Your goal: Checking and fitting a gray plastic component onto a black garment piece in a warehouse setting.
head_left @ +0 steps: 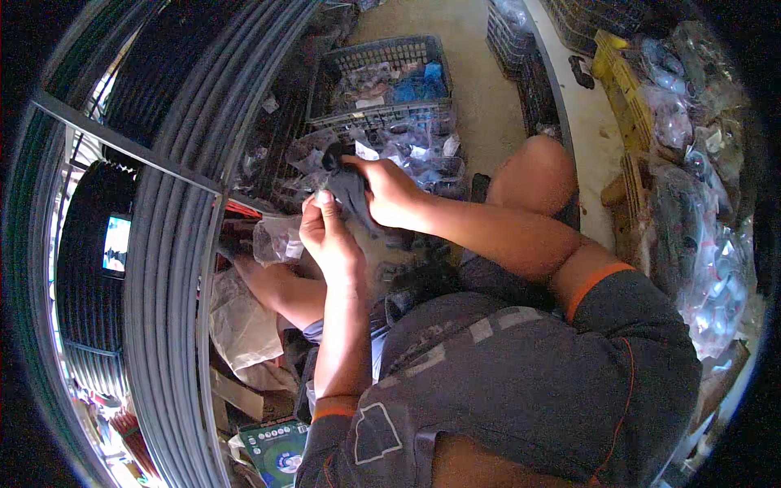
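Note:
In the middle of the head view a black, flexible-looking piece (350,195) with a rounded upper end is held up over my lap. My right hand (390,191) is closed on it, thumb near its top. Just left of it, my left hand (325,224) pinches at its edge with thumb raised; what exactly sits between those fingertips is too small to make out. Behind both hands lie clear plastic bags (419,159) with small items. A loose clear bag (277,240) lies beside my left wrist, above crumpled pale sacking (244,325).
A dark crate (321,69) holding bagged parts stands ahead. Racks of coiled grey tubing (167,325) line the left, with a lit screen (116,244). Yellow crates (618,106) and bagged items (708,260) line the right. A green printed box (268,447) lies low at left.

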The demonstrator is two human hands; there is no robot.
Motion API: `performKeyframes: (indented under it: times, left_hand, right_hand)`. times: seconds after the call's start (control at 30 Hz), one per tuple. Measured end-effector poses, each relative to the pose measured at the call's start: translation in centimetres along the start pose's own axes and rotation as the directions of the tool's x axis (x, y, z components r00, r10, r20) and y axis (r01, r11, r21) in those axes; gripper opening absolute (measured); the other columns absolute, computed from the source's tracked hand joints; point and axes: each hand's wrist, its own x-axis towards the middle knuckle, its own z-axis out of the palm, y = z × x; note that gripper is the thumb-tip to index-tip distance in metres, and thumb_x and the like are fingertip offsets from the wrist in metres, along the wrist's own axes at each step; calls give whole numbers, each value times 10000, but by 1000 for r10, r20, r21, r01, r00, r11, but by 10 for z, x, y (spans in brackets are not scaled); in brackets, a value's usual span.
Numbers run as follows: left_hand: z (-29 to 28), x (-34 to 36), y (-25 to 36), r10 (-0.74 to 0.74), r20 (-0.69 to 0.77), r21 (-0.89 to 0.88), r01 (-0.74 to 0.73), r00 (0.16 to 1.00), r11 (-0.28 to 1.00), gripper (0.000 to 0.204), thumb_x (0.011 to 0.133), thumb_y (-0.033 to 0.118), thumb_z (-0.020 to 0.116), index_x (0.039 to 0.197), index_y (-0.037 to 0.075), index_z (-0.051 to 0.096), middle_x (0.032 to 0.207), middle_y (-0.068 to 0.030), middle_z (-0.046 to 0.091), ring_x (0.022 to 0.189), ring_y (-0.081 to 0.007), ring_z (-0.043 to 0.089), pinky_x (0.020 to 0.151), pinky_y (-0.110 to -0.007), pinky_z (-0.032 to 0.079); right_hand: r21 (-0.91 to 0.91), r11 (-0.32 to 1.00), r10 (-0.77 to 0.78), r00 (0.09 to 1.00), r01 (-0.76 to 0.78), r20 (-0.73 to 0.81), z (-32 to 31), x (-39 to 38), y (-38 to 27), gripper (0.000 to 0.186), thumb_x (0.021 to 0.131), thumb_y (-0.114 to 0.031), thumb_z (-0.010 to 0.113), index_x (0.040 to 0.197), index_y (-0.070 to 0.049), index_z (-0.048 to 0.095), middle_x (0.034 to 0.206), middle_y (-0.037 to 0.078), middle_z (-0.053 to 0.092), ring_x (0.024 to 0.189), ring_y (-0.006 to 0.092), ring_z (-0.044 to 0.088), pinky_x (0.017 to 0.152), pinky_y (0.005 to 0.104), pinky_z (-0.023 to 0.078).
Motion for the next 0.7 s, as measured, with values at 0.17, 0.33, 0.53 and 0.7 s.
performKeyframes:
  times: [0.17, 0.33, 0.53, 0.7]
  left_hand:
    - [13, -9, -14, 71, -40, -174, -77, 997, 982, 185, 990, 201, 571, 981, 22, 621, 903, -30, 653, 811, -99, 578, 774, -245, 459]
    - [25, -23, -16, 298, 32, 242, -296, 954, 924, 136, 920, 106, 656, 952, -18, 701, 1096, -93, 549, 1076, -181, 494, 972, -317, 361]
    - [3, -18, -3, 493, 134, 473, -493, 860, 730, 114, 872, 98, 708, 891, -15, 709, 1106, -116, 559, 1072, -220, 541, 956, -342, 413]
    - [-83, 29, -8, 255, -123, 37, -252, 959, 967, 197, 921, 158, 667, 999, -23, 682, 1004, -60, 677, 902, -132, 612, 868, -296, 477]
  right_hand:
    - [115, 980, 180, 974, -165, -140, -2, 11, 7, 127, 882, -122, 634, 957, -25, 668, 819, 89, 709, 749, 192, 673, 687, 362, 531]
    - [915, 201, 534, 822, -351, 197, -14, 14, 10, 359, 950, -318, 393, 827, -72, 624, 761, 100, 664, 664, 244, 652, 616, 394, 530]
    - [636, 629, 506, 857, -447, 101, -18, 28, 0, 286, 960, -342, 516, 877, -104, 651, 777, 39, 640, 667, 172, 594, 589, 350, 478]
    - [-413, 858, 334, 943, -306, -5, -50, 37, -10, 287, 812, -224, 618, 980, 5, 661, 914, 240, 678, 888, 395, 666, 831, 465, 519]
